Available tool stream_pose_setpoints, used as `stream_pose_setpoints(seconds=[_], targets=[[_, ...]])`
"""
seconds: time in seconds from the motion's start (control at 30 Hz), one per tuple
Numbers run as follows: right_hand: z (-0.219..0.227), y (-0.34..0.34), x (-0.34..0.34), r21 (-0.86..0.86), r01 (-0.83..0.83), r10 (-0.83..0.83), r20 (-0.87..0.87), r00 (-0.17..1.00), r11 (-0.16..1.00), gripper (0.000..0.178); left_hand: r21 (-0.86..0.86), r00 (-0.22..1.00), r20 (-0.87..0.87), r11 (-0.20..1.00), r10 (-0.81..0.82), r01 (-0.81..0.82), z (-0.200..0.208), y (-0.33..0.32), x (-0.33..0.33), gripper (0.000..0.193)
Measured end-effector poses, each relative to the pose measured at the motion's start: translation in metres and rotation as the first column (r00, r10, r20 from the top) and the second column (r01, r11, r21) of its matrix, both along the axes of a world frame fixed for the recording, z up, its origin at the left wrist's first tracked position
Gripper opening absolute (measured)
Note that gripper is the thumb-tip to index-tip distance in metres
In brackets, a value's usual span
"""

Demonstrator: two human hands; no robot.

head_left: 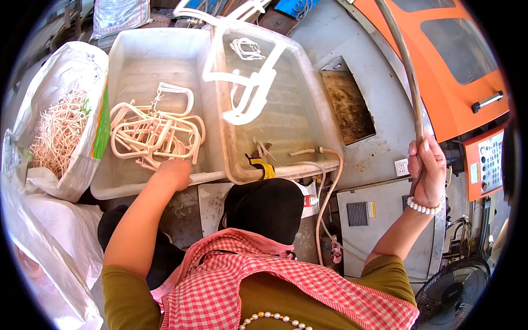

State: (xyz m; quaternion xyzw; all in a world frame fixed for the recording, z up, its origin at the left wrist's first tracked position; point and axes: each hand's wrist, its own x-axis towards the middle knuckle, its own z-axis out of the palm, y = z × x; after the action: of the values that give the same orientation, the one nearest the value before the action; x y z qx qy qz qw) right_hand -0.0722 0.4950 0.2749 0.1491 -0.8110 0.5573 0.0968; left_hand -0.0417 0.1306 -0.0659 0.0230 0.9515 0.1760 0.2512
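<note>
My left hand (pixel 175 174) is curled closed at the near rim of the left translucent tub (pixel 159 43). Its fingertips are hidden, so I cannot make out what is in them. Just beyond it lies a tangled heap of cream plastic loop-shaped pieces (pixel 159 129). Far to the right, my right hand (pixel 429 168) is wrapped round a long brown pole (pixel 406 58) that rises toward the top edge. White angular plastic pieces (pixel 250 91) stand over the right-hand tub (pixel 316 104), which has water in it.
A white sack (pixel 82 60) full of thin pinkish plastic scraps (pixel 60 129) stands at left. A hose (pixel 336 190) hangs over the right tub's near rim. An orange machine (pixel 443 104) with a control panel (pixel 491 162) and a black fan (pixel 454 291) are on the right.
</note>
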Motion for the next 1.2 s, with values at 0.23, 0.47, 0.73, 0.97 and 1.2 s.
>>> stream_pose_setpoints(seconds=[0.23,0.47,0.73,0.97,1.2], targets=[[-0.029,-0.02,-0.001,0.033,-0.107,0.104,0.077,0.992,0.994,0.034,0.018,1.0,-0.026,1.0,0.003,-0.002,-0.012,-0.007,0.006,0.041],[-0.089,-0.046,0.0,0.21,-0.15,0.06,0.384,0.922,0.966,0.027,0.018,1.0,0.009,1.0,-0.002,0.002,-0.011,-0.008,0.008,0.042],[-0.094,-0.048,-0.01,0.821,-0.252,0.092,0.239,0.967,0.512,0.027,0.012,0.998,0.069,1.0,0.004,-0.005,-0.016,-0.012,0.009,0.048],[-0.051,-0.028,-0.021,0.916,-0.165,0.027,0.166,0.986,0.366,0.029,0.016,0.998,0.065,1.0,-0.015,0.014,-0.013,-0.007,0.007,0.048],[-0.029,0.0,-0.022,0.892,-0.124,-0.106,0.188,0.976,0.434,0.027,0.002,0.996,0.087,1.0,-0.016,0.016,-0.016,-0.004,0.001,0.039]])
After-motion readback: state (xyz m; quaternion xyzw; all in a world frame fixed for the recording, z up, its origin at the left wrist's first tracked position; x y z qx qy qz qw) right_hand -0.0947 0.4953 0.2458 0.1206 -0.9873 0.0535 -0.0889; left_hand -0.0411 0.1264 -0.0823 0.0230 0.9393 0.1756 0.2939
